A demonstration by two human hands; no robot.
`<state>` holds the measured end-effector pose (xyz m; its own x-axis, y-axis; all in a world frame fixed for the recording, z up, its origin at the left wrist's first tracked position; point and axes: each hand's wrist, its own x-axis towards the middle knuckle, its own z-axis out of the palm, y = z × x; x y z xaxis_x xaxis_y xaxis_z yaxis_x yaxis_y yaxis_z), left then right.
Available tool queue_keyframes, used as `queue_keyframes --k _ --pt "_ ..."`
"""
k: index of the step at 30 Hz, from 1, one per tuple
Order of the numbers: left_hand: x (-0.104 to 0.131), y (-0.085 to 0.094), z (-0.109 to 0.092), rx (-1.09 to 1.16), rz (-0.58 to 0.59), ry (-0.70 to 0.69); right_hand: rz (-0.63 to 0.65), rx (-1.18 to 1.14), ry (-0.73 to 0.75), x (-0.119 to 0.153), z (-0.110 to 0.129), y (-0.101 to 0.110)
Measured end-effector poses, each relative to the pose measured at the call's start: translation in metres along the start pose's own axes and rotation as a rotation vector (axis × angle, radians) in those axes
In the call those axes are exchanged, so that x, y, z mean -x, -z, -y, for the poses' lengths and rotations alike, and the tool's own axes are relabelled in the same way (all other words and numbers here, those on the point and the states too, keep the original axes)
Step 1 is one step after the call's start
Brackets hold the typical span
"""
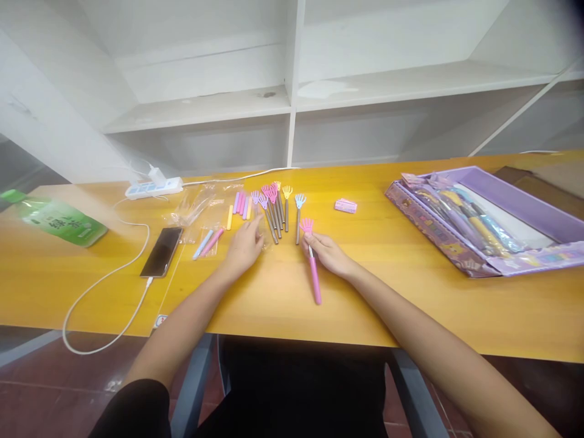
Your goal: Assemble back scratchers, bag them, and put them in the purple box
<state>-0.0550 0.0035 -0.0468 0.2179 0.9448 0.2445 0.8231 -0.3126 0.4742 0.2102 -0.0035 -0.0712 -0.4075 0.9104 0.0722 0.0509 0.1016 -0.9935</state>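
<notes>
My right hand point(333, 254) is closed around the metal rod of a pink back scratcher point(314, 277). Its pink claw head points away from me, and its pink handle hangs toward the table's front edge. Out on the tabletop, my left hand point(245, 248) has its fingers reaching forward, partly hidden by the hand itself. Some clear plastic shows by its thumb. Between the hands lie several back scratcher rods point(277, 213) with purple, pink and yellow claw heads. A blue-headed one point(298, 218) sits just left of my right hand. Loose coloured handles point(241, 204) lie beyond my left hand.
A blue handle point(202, 244) and a pink handle point(212, 241) rest near clear wrappers point(197, 210). At left are a phone point(161, 252) on a cable, a green bottle point(61, 220) and a power strip point(154, 188). A purple box point(456, 252) holds wrapped items; a small pink packet point(345, 205) lies nearer.
</notes>
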Motion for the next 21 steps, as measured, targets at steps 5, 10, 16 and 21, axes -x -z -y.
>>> queue_keyframes --k 5,10,16,21 --pt "0.002 -0.003 -0.014 0.299 -0.161 -0.143 0.023 -0.297 -0.120 0.004 0.005 -0.010" --pt "0.014 -0.010 -0.031 0.526 -0.313 -0.205 0.031 -0.538 -0.175 0.013 0.023 -0.027" --pt "0.022 -0.019 -0.039 0.721 -0.380 -0.187 0.075 -0.440 -0.230 0.024 0.032 -0.043" --pt "0.025 -0.020 -0.047 0.812 -0.373 -0.180 0.082 -0.453 -0.202 0.024 0.031 -0.047"
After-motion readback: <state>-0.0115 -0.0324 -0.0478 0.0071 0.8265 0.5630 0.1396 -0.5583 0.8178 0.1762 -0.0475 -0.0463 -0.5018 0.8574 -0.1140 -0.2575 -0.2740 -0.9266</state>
